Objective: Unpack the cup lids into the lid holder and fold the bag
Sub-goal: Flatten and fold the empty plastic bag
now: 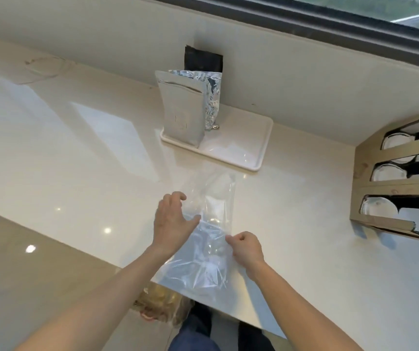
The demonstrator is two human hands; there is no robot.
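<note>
Head view: I see the bag (pixel 208 236), empty and flat on the counter (pixel 304 224). My left hand (pixel 171 221) presses it open-fingered; my right hand (pixel 246 248) pinches 1 edge. Thin, limp, slippery film, I judge; best held at edges.

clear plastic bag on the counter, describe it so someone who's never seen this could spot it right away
On the pale counter, look just in front of the white tray holding the foil pouches. The clear plastic bag lies flat there, running to the counter's near edge, under both hands. Unlike the shiny upright pouches, it is see-through and empty.
</note>
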